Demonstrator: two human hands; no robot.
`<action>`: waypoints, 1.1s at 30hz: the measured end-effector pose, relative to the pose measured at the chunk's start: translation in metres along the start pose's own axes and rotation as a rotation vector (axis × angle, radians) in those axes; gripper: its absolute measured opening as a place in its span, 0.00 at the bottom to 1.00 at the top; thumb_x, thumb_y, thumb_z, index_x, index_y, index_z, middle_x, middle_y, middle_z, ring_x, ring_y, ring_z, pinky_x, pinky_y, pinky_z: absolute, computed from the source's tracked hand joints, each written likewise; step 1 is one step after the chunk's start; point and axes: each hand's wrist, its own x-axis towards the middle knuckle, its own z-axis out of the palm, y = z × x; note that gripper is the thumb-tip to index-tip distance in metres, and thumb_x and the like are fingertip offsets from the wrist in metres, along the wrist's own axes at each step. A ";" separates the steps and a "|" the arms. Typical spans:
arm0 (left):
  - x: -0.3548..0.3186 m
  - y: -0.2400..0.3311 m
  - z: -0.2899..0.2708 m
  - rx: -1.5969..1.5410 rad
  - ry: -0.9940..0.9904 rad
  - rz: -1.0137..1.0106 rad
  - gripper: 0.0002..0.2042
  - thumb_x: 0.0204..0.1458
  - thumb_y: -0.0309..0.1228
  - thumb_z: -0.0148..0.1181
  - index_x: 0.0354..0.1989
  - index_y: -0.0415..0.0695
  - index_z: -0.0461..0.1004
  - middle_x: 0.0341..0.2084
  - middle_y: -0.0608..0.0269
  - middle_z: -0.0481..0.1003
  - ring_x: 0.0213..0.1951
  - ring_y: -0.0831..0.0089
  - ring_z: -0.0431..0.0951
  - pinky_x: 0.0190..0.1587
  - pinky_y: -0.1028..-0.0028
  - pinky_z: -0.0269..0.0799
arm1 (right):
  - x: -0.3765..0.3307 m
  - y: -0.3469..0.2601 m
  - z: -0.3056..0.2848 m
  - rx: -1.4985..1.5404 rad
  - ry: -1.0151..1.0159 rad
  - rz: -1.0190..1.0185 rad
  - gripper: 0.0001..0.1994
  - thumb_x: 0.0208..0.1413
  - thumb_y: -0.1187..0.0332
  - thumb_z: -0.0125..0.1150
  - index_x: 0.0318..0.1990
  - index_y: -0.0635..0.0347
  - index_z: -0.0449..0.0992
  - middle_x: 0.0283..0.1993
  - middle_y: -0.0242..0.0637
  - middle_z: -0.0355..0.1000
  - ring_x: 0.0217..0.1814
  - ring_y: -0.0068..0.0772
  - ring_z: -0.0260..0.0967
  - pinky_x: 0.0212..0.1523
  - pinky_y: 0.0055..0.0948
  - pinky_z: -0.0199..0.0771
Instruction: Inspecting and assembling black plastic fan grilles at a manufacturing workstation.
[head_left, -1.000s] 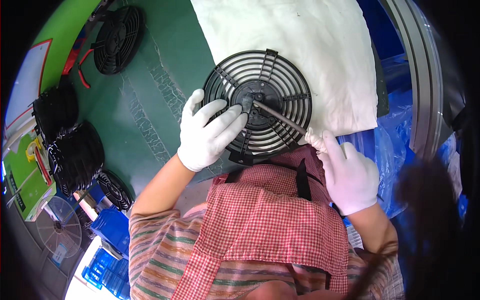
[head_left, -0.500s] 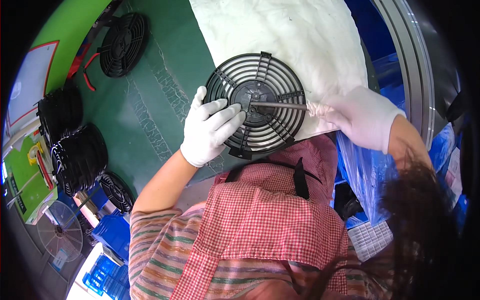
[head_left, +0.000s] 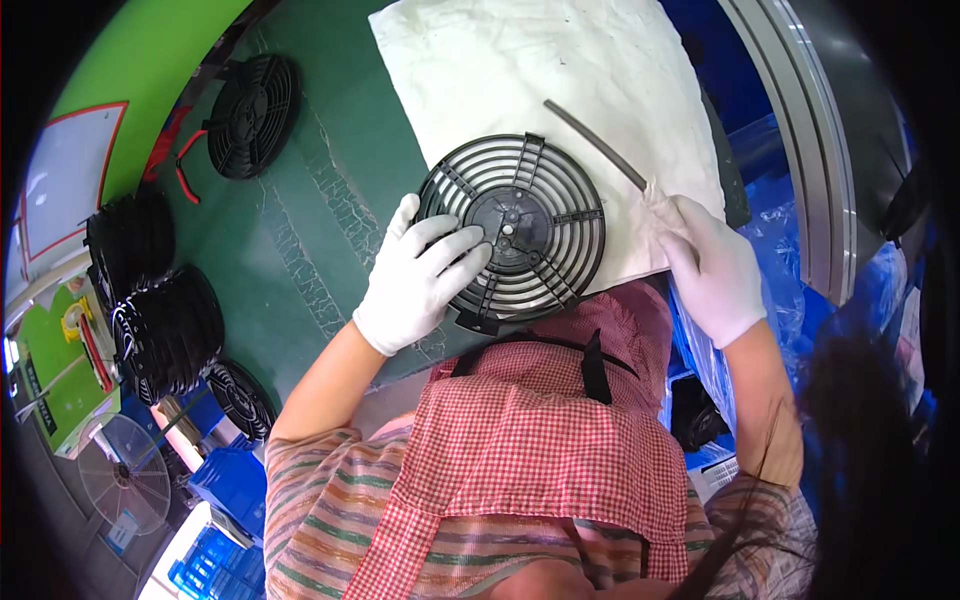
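A round black plastic fan grille [head_left: 515, 222] lies partly over a white cloth [head_left: 560, 60], its ringed side and solid hub facing up. My left hand [head_left: 415, 278], in a white glove, grips its left edge, with fingers laid across the rings close to the hub. In my gloved right hand [head_left: 715, 270] is a slim dark metal rod [head_left: 597, 142] with a cloth-wrapped handle [head_left: 660, 208]. The rod points up and left, and its tip is beyond the grille's upper right rim, apart from the hub. Just what kind of tool it is cannot be made out.
Another black grille [head_left: 253, 115] lies on the green tabletop [head_left: 350, 90] at far left, beside red-handled pliers [head_left: 183, 170]. Stacked black grilles [head_left: 170, 325] stand at the left edge. Blue plastic bags [head_left: 775, 240] and a metal rail [head_left: 785, 130] are at right.
The rod has come off the grille's hub and swung up to the right, over the cloth. My right hand has turned upward with it. My left hand keeps its hold on the grille.
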 end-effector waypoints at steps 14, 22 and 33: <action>0.000 -0.010 0.007 -0.475 0.230 -0.761 0.37 0.37 0.29 0.73 0.59 0.38 0.64 0.46 0.49 0.73 0.40 0.60 0.78 0.46 0.68 0.76 | 0.018 -0.020 0.042 -0.033 0.134 0.116 0.21 0.56 0.72 0.53 0.58 0.53 0.67 0.47 0.49 0.72 0.47 0.56 0.71 0.47 0.46 0.71; -0.003 -0.011 -0.022 -1.508 0.192 -1.152 0.14 0.53 0.22 0.59 0.48 0.33 0.71 0.35 0.65 0.77 0.35 0.79 0.75 0.41 0.78 0.72 | 0.048 -0.002 0.065 -0.206 0.239 -0.008 0.19 0.56 0.70 0.55 0.56 0.50 0.71 0.44 0.46 0.72 0.44 0.54 0.71 0.44 0.46 0.72; -0.024 -0.009 -0.026 -1.695 0.427 -1.102 0.13 0.57 0.28 0.56 0.48 0.35 0.72 0.30 0.66 0.73 0.25 0.80 0.69 0.29 0.79 0.66 | 0.047 0.006 0.076 -0.266 0.357 -0.155 0.22 0.50 0.73 0.58 0.56 0.58 0.70 0.55 0.51 0.67 0.58 0.55 0.63 0.60 0.46 0.64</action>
